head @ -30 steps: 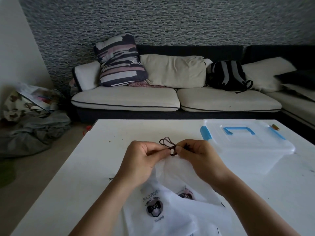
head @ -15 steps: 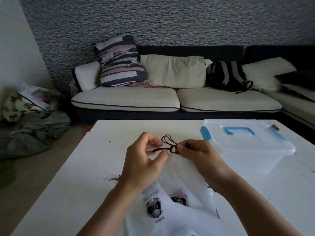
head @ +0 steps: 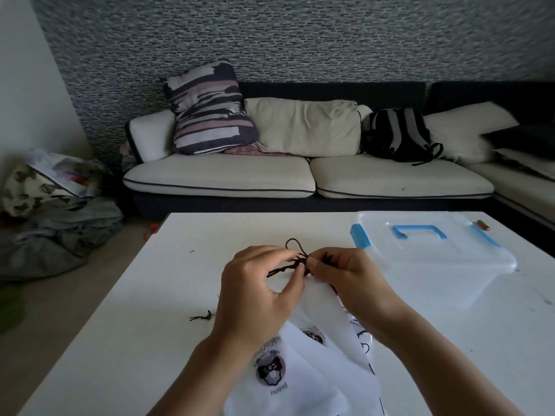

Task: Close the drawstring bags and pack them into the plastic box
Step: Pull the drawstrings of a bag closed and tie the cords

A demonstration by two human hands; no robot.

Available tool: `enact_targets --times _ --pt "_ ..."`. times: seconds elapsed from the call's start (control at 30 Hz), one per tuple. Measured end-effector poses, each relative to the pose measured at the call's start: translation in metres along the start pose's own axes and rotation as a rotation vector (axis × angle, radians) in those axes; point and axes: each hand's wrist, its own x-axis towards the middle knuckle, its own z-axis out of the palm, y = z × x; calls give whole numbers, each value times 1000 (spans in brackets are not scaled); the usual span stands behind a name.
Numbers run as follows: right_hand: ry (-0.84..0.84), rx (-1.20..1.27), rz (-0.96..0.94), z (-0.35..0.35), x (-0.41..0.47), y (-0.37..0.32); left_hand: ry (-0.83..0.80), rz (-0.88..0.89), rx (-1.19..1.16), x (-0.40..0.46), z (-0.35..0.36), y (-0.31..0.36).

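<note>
White drawstring bags (head: 303, 376) with a round bow logo lie in a pile on the white table (head: 144, 319), under my forearms. The top bag's gathered mouth is raised between my hands. My left hand (head: 258, 292) pinches one end of its dark drawstring (head: 295, 259). My right hand (head: 345, 277) pinches the cord at the knot, with a small loop standing up above the fingers. The clear plastic box (head: 435, 265), lid on with blue handle and blue clips, stands to the right of my right hand.
A loose dark cord end (head: 201, 317) lies on the table left of my left wrist. A small brown object (head: 483, 225) sits behind the box. A sofa (head: 300, 175) with cushions and a backpack stands beyond the table; clothes are heaped on the floor at the left.
My hands have gone from close together to working the cord: the left thumb and fingers opened and shifted along the string, and the loop above the knot has shrunk.
</note>
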Motion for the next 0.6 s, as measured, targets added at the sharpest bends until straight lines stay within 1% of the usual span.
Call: enact_targets --times 0.17,0.33,0.47,0.6 --pt "-30 -19 -59 0 1 1 -115 -305 -243 2 -3 9" --pt "-22 -109 -109 1 1 1 -210 -505 -386 7 -3 11" --pt "3 -216 -151 0 0 1 -264 -588 -422 7 -2 7" --pt "1 -301 -183 -5 0 1 -324 -572 -379 3 1 1"
